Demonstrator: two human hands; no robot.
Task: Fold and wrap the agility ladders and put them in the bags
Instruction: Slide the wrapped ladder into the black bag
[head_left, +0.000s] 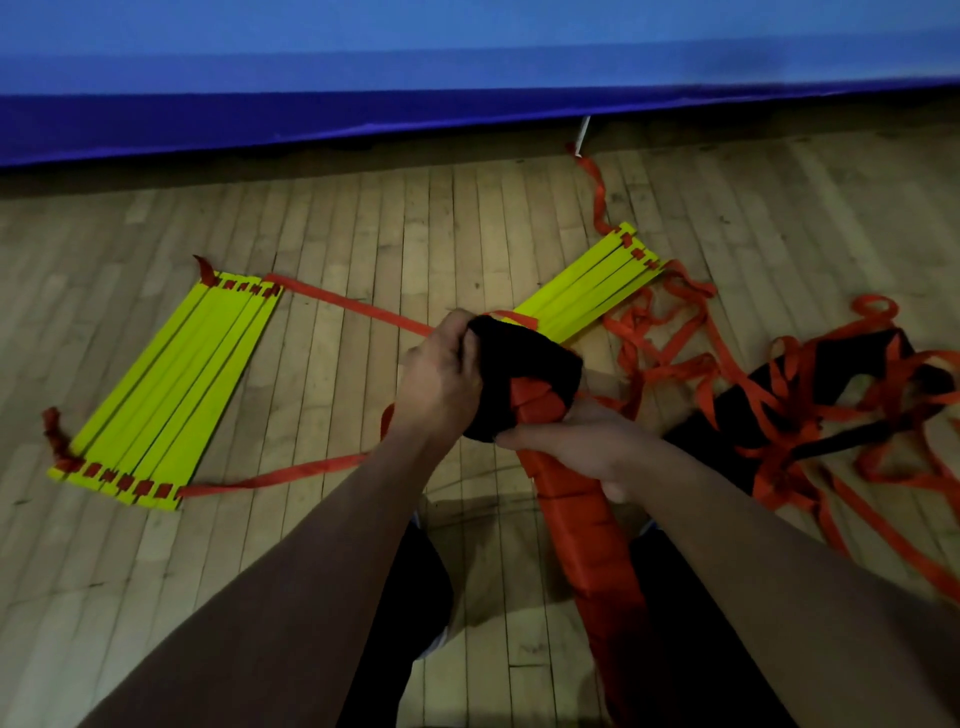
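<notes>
A ladder bundle wrapped in red webbing (571, 499) points up between my knees, its top end inside the mouth of a black bag (524, 364). My left hand (441, 379) grips the bag's rim at the far left. My right hand (576, 441) holds the bundle and the bag's near edge together. Two more ladders lie on the floor: a flat row of yellow rungs (166, 389) at the left and a stack of yellow rungs (587, 291) beyond the bag.
Loose red straps (670, 343) tangle at the right over another black bag (831, 384). A red strap (358, 306) runs from the left rungs toward my hands. A blue padded wall mat (363, 104) borders the wooden floor (363, 234) at the back.
</notes>
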